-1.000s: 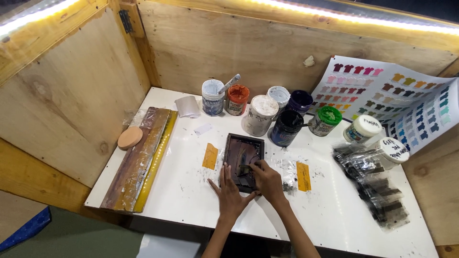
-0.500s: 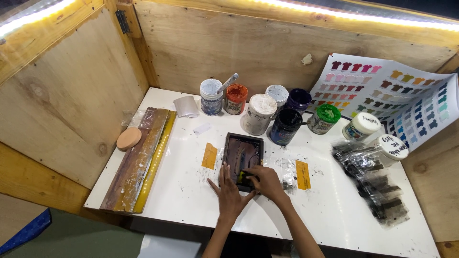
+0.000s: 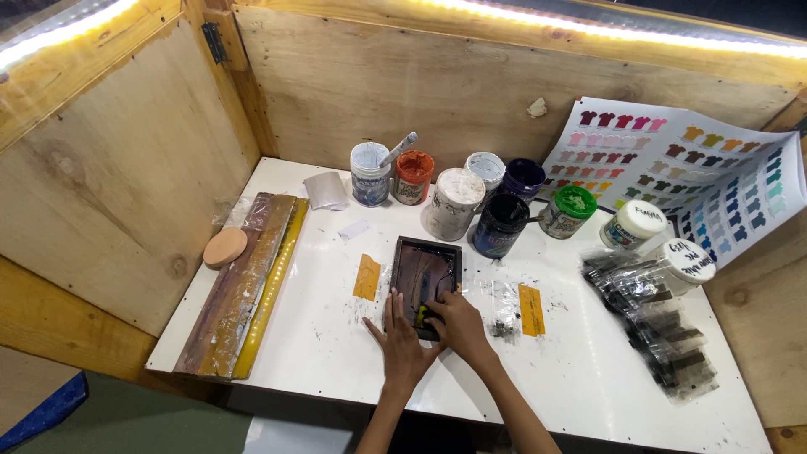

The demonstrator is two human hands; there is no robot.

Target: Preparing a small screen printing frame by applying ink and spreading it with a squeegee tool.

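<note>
The white worktop point(image 3: 319, 336) was smooth and stained with grey smears, and its near edge was partly cut off by the person's forearms. Behind it stood rough plywood walls point(image 3: 109, 193). At the far right corner a glossy colour chart point(image 3: 698, 168) with rows of small shirt shapes leaned on the wall, and its right end bent out of clear view. Along the left edge lay a long wooden board point(image 3: 239, 282), worn and paint-stained, with a yellow strip point(image 3: 271, 290) beside it and a round tan disc point(image 3: 224, 247) on its far end. Near the right edge was a heap of clear plastic bags point(image 3: 660, 319) with dark contents that I could not make out. Along the far edge stood a group of round paint jars point(image 3: 454, 202), some with lids, one with a stick in it.

The small dark rectangular frame point(image 3: 424, 282) lay flat near the middle of the worktop, between two orange tape pieces point(image 3: 366, 277). The left hand point(image 3: 402, 340) lay flat with fingers spread wide at the near left corner of the frame, touching it. The right hand point(image 3: 454, 324) was bent over the frame's near edge and covered something yellow; whether it gripped this I could not tell.
</note>
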